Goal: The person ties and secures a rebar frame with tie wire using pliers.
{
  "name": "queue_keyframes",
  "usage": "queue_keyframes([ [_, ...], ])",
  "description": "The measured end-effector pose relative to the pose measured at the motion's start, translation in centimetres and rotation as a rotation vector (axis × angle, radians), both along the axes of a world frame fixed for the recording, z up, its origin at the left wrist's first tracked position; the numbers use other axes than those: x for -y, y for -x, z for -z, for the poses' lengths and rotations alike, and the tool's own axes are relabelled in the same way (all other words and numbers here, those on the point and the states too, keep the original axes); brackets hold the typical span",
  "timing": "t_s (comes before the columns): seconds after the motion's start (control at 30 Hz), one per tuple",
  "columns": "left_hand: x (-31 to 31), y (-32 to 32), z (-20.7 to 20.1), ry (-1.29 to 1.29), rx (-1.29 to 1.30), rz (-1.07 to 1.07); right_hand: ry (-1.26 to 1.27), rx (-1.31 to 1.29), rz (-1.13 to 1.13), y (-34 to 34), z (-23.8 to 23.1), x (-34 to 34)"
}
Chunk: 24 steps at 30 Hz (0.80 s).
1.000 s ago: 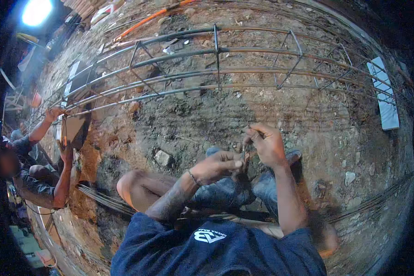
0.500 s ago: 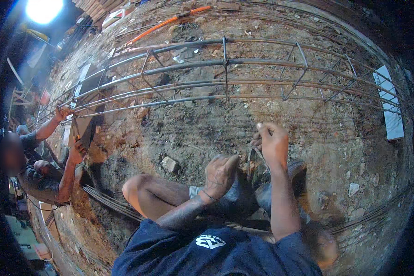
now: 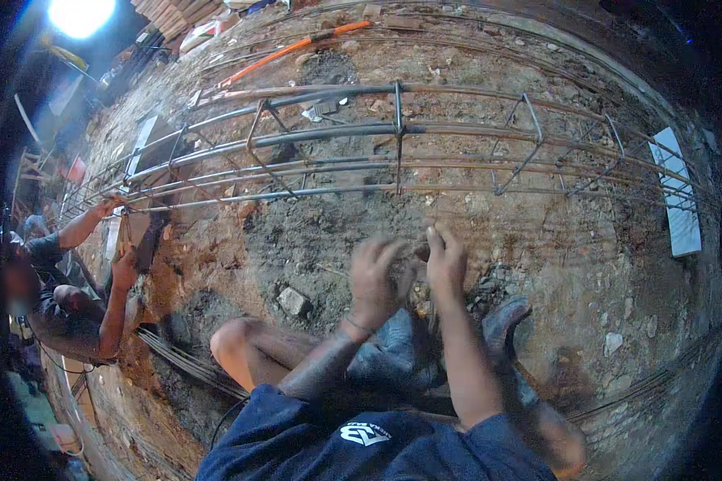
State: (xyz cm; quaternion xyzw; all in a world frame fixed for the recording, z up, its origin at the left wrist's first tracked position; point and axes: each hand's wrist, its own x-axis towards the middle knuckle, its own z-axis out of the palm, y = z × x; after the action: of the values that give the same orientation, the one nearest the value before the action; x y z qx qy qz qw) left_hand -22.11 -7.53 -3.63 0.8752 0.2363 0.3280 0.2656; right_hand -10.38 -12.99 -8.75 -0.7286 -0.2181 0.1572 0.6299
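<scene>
My left hand (image 3: pixel 375 282) is raised over my lap, its fingers curled and smeared by motion. Close beside it, my right hand (image 3: pixel 446 260) has its thumb and fingers drawn together in a pinch. Something small and dark shows between the two hands, too blurred to name. Beyond them, untouched by either hand, a long steel rebar cage (image 3: pixel 399 112) runs from left to right, its bars joined by bent stirrups. At its left end a co-worker (image 3: pixel 80 313) grips it with one hand and holds pincers (image 3: pixel 125 231) against it with the other.
White blocks (image 3: pixel 675 216) sit under the cage's right end, and a pale-edged support (image 3: pixel 141 144) under its left. An orange bar (image 3: pixel 297 54) lies beyond it. Nearer are a stone (image 3: pixel 293 301) and a bundle of thin rods (image 3: pixel 188 359) on rough dirt. A bright lamp (image 3: pixel 80 16) shines far left.
My right hand has moved left toward my left hand, which has lifted slightly; its fist has loosened. The cage appears lower in the picture. My right-side foot shows more plainly.
</scene>
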Motion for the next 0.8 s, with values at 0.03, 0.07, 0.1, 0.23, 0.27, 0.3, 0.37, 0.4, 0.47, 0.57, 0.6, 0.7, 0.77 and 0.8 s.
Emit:
queue_keyframes([
  [0.03,-1.4,-0.6,-0.7,-0.111,0.086,-0.062,0.051,0.131,0.054,-1.1,0.8,-0.5],
  [0.07,-3.5,-0.4,-1.8,-0.243,0.159,-0.144,0.032,0.124,0.038,-0.8,-0.6,-1.8],
  [0.1,-5.2,-0.3,-3.1,-0.262,0.153,-0.158,0.006,0.015,-0.048,-0.6,-2.3,-2.7],
  [0.23,-10.4,-3.1,-6.7,-0.284,0.047,-0.088,-0.171,-0.321,-0.298,-3.5,-3.1,-4.3],
  [0.27,-11.3,-3.4,-7.4,-0.257,-0.079,-0.05,-0.234,-0.438,-0.403,-3.7,-3.6,-4.7],
  [0.3,-11.8,-3.5,-8.0,-0.358,-0.2,-0.074,-0.171,-0.436,-0.435,-3.6,-4.1,-4.8],
  [0.37,-13.1,-4.5,-7.3,-0.167,-0.196,0.088,-0.188,-0.344,-0.491,-3.8,-3.8,-5.2],
  [0.4,-13.6,-4.8,-6.9,0.032,-0.195,0.248,-0.199,-0.257,-0.546,-3.8,-3.3,-5.4],
  [0.47,-12.6,-6.4,-7.0,0.127,-0.094,0.351,-0.253,-0.312,-0.496,-5.2,-1.1,-5.5],
  [0.57,-12.8,-5.8,-7.5,0.334,-0.087,0.357,-0.254,-0.068,-0.396,-4.5,-1.4,-6.4],
  [0.6,-12.8,-5.5,-7.9,0.336,-0.092,0.356,-0.205,0.059,-0.291,-4.6,-1.7,-6.6],
  [0.7,-13.5,-5.3,-8.5,0.252,-0.203,0.451,-0.199,0.185,-0.091,-4.1,-1.8,-7.2],
  [0.77,-14.1,-4.9,-7.8,0.359,-0.137,0.459,-0.247,0.169,-0.002,-3.0,-2.8,-7.8],
  [0.8,-14.4,-4.6,-7.6,0.469,-0.065,0.47,-0.219,0.255,0.031,-2.6,-3.5,-7.7],
])
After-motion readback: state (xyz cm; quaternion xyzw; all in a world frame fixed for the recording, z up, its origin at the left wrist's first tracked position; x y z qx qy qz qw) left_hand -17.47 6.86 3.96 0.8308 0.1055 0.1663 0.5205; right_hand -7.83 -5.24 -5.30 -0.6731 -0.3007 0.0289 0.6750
